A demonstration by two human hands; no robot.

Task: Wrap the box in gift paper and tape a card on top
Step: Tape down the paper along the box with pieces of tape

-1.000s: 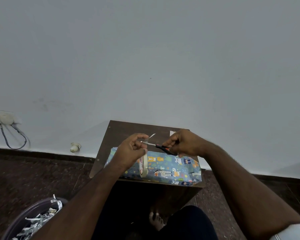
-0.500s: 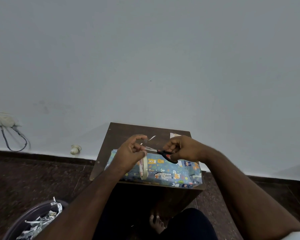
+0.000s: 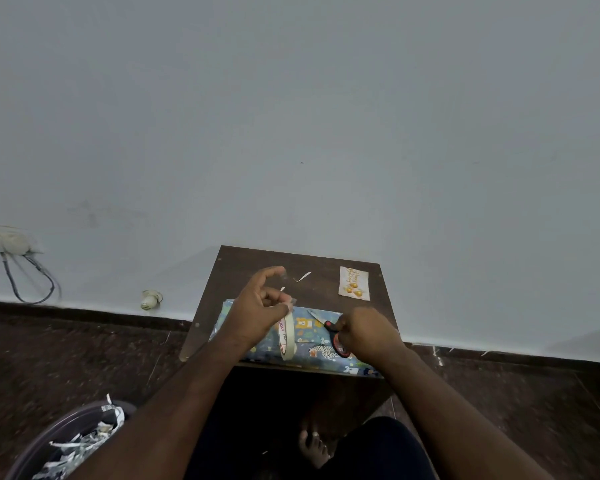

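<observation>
1. Against a pale wall, the dark bench (image 3: 253, 271) carries the wrapped box (image 3: 312, 344) at its near edge.
2. Left hand (image 3: 257, 315) fingers curl round the tape roll (image 3: 286, 336).
3. Right hand (image 3: 366, 332) fingers grip scissors (image 3: 331, 332) over the box.
4. Card (image 3: 354, 283) lies at the bench's far right.

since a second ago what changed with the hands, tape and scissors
The right hand drew the scissors away from the tape and lowered them toward the wrapped box. The left hand still holds the tape roll, now pinching a cut piece. Card stayed put.
</observation>
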